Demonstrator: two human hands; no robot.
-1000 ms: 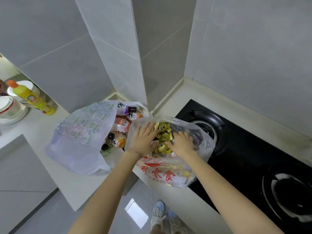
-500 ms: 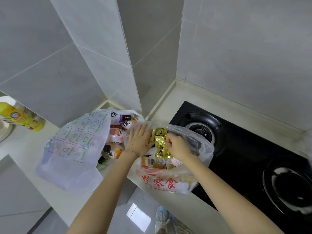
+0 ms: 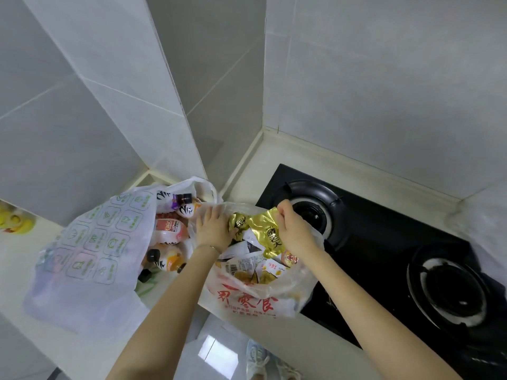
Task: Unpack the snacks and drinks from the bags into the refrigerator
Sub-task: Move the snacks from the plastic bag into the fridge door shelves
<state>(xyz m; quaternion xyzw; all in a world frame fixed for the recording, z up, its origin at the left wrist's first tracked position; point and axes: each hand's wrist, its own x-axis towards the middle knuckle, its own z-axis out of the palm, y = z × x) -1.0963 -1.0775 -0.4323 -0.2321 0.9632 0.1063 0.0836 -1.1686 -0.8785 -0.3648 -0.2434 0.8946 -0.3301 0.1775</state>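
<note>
This is a home kitchen: a black glass gas hob [image 3: 384,229] with two burners sits sunk into a pale desk [image 3: 274,165]. Grey wall tiles [image 3: 384,91] rise behind the hob and turn a corner to its left, where a white bag [image 3: 90,270] of bottled drinks and a clear bag [image 3: 247,300] of snacks stand.

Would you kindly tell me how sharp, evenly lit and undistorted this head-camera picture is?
Head view: soft, even light; the wide lens splays the wall edges outward; the gold snack packet glints; the yellow bottle at the left edge is blurred; the floor tile carries a bright reflection.
</note>
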